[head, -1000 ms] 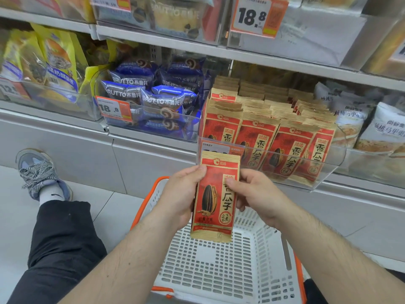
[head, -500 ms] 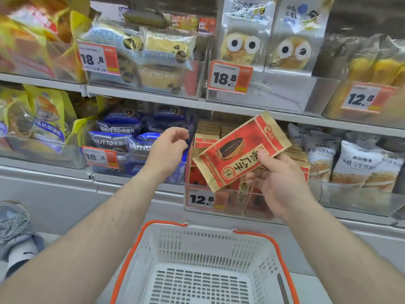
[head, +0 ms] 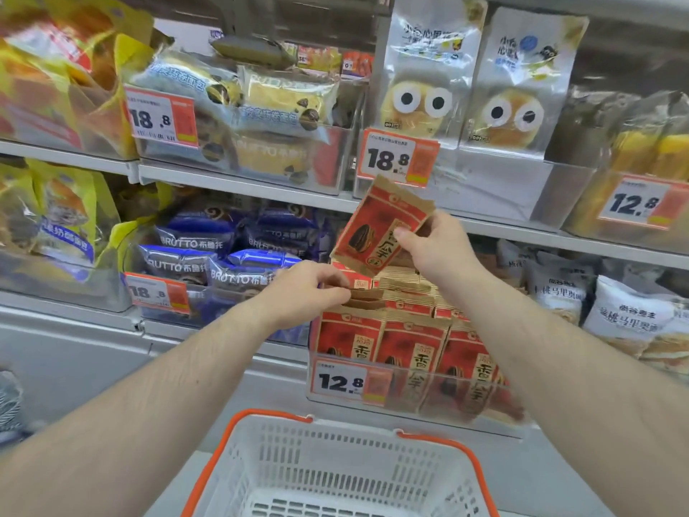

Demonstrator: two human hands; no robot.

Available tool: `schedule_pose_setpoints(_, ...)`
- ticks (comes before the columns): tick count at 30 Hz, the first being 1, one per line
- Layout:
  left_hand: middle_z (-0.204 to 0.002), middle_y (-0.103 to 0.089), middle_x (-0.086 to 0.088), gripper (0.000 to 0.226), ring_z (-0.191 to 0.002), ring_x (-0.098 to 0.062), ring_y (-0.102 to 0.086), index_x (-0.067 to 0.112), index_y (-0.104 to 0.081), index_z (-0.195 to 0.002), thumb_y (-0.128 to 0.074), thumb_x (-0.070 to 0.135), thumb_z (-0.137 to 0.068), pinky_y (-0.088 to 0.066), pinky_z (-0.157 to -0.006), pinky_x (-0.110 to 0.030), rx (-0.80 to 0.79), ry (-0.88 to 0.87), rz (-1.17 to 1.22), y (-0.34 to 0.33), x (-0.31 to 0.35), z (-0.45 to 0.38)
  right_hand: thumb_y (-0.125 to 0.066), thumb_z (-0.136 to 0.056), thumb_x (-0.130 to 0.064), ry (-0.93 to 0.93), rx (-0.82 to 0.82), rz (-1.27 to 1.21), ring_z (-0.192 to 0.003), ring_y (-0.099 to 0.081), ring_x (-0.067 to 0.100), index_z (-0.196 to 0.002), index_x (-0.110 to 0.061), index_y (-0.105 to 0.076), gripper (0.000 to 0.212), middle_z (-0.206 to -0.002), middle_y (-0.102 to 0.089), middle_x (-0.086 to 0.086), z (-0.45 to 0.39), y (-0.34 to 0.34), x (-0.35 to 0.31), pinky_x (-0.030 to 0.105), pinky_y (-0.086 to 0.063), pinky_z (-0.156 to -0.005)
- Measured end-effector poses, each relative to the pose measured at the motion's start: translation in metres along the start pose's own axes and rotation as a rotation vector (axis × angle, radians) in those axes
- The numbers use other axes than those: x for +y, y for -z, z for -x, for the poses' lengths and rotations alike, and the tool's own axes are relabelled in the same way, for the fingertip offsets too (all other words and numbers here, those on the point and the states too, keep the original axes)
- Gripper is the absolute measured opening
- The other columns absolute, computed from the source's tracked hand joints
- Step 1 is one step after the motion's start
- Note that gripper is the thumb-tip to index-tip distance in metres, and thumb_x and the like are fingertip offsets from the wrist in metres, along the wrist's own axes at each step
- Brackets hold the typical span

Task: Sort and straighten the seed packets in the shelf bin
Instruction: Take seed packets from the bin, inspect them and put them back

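Now right hand (head: 441, 251) holds seed packet (head: 376, 227); left hand (head: 304, 292) pinches binned packets (head: 367, 294)

Red/tan seed pkts (head: 410, 352), white/orange basket (head: 238, 434)

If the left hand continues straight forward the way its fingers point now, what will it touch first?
Probably the tops of the seed packets in the clear bin; the left hand is already at their upper edges, though depth is unclear.

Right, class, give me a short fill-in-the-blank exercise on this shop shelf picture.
1. The right hand holds one red seed packet ____ the bin.
2. The left hand pinches packet tops inside the ____.
3. The tag on the seed bin reads ____.
4. The basket has an ____ rim.

Missing: above; bin; 12.8; orange
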State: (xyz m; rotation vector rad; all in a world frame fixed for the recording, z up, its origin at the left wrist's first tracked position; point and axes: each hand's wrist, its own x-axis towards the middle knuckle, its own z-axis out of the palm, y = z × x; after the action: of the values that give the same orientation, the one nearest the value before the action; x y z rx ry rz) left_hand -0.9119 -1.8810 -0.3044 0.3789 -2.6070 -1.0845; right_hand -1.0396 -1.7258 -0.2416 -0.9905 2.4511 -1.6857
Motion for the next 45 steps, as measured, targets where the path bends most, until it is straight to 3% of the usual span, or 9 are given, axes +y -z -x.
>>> schedule_pose_setpoints(6, -0.090, -0.063, 0.016, 0.008, -0.093, -0.003, -0.057, 0.035, -0.069, -0.090, -0.062, 0.034, -0.093, -0.043, -0.080, -0.028, 0.001, -0.056, -0.058, -0.002, -0.006, 0.000, -0.066, -0.092, -0.026, -0.024, -0.107, 0.217, -0.101, -0.064, 0.019, -0.107, -0.024, -0.067, 0.015, -0.107, -0.070, -0.005, -0.018, -0.016, 0.012, 0.045, -0.052, -0.095)
schedule_pose_setpoints(11, -0.090, -0.068, 0.011, 0.017, -0.094, -0.009, -0.060, 0.037, -0.069, -0.088, -0.058, 0.047, -0.080, -0.049, -0.086, -0.034, -0.031, -0.030, -0.040, 0.001, -0.007, -0.003, -0.069, -0.090, -0.024, -0.052, -0.211, 0.270, -0.093, -0.066, 0.017, -0.105, -0.027, -0.070, 0.015, -0.099, -0.071, -0.007, -0.030, -0.026, 0.015, 0.045, -0.055, -0.091)
schedule_pose_setpoints(16, -0.069, -0.066, 0.017, 0.018, -0.065, 0.002, -0.059, 0.027, -0.077, -0.088, -0.062, 0.034, -0.095, -0.046, -0.065, -0.024, -0.083, 0.053, -0.046, 0.014, 0.011, -0.022, -0.076, -0.082, -0.025, -0.069, -0.350, 0.517, -0.087, -0.065, 0.012, -0.100, -0.024, -0.070, 0.019, -0.092, -0.069, -0.007, -0.035, -0.033, 0.018, 0.034, -0.053, -0.079)
schedule_pose_setpoints(20, -0.088, -0.068, 0.019, 0.011, -0.084, -0.001, -0.063, 0.031, -0.077, -0.090, -0.067, 0.029, -0.092, -0.050, -0.072, -0.019, -0.194, 0.001, -0.268, 0.022, 0.026, -0.039, -0.073, -0.085, -0.020, 0.066, -0.208, 0.497, -0.081, -0.056, 0.002, -0.096, -0.029, -0.065, 0.016, -0.092, -0.062, -0.010, -0.040, -0.030, 0.017, 0.022, -0.044, -0.065)
schedule_pose_setpoints(28, -0.100, -0.071, 0.012, 0.011, -0.094, -0.010, -0.067, 0.027, -0.075, -0.101, -0.072, 0.029, -0.091, -0.055, -0.092, -0.032, -0.340, -0.051, -0.567, 0.022, 0.036, -0.060, -0.077, -0.085, -0.021, 0.061, -0.269, 0.680, -0.085, -0.063, 0.012, -0.091, -0.025, -0.074, 0.007, -0.094, -0.069, -0.005, -0.046, -0.039, 0.022, 0.030, -0.053, -0.076)
schedule_pose_setpoints(33, -0.102, -0.071, 0.009, 0.014, -0.092, -0.013, -0.065, 0.026, -0.074, -0.105, -0.067, 0.029, -0.094, -0.056, -0.087, -0.038, -0.197, -0.175, -0.762, 0.025, 0.040, -0.053, -0.076, -0.085, -0.019, 0.047, -0.350, 0.740, -0.087, -0.063, 0.014, -0.096, -0.020, -0.077, 0.011, -0.093, -0.068, -0.005, -0.047, -0.035, 0.017, 0.030, -0.052, -0.076)
schedule_pose_setpoints(38, -0.082, -0.066, 0.013, 0.009, -0.080, -0.013, -0.061, 0.027, -0.068, -0.090, -0.061, 0.025, -0.096, -0.047, -0.073, -0.031, 0.177, -0.194, -0.503, 0.055, 0.041, -0.020, -0.061, -0.091, -0.008, 0.043, -0.504, 0.847, -0.066, -0.059, 0.011, -0.063, -0.025, -0.065, 0.033, -0.072, -0.065, -0.006, -0.044, -0.034, 0.015, 0.026, -0.049, -0.056)
schedule_pose_setpoints(41, -0.083, -0.068, 0.008, 0.010, -0.081, -0.015, -0.062, 0.019, -0.072, -0.095, -0.062, 0.019, -0.096, -0.048, -0.076, -0.033, 0.397, -0.154, -0.235, 0.063, 0.032, 0.002, -0.063, -0.093, -0.018, 0.037, -0.538, 0.848, -0.083, -0.065, 0.011, -0.091, -0.027, -0.079, 0.018, -0.094, -0.074, -0.008, -0.045, -0.032, 0.014, 0.032, -0.059, -0.076)
schedule_pose_setpoints(45, -0.077, -0.063, 0.014, 0.012, -0.077, -0.010, -0.060, 0.021, -0.069, -0.091, -0.060, 0.014, -0.097, -0.048, -0.076, -0.029, 0.475, -0.116, -0.139, 0.061, 0.029, 0.011, -0.065, -0.093, -0.029, 0.065, -0.477, 0.766, -0.079, -0.058, 0.006, -0.112, -0.026, -0.075, 0.022, -0.105, -0.068, -0.008, -0.038, -0.031, 0.009, 0.028, -0.050, -0.073)
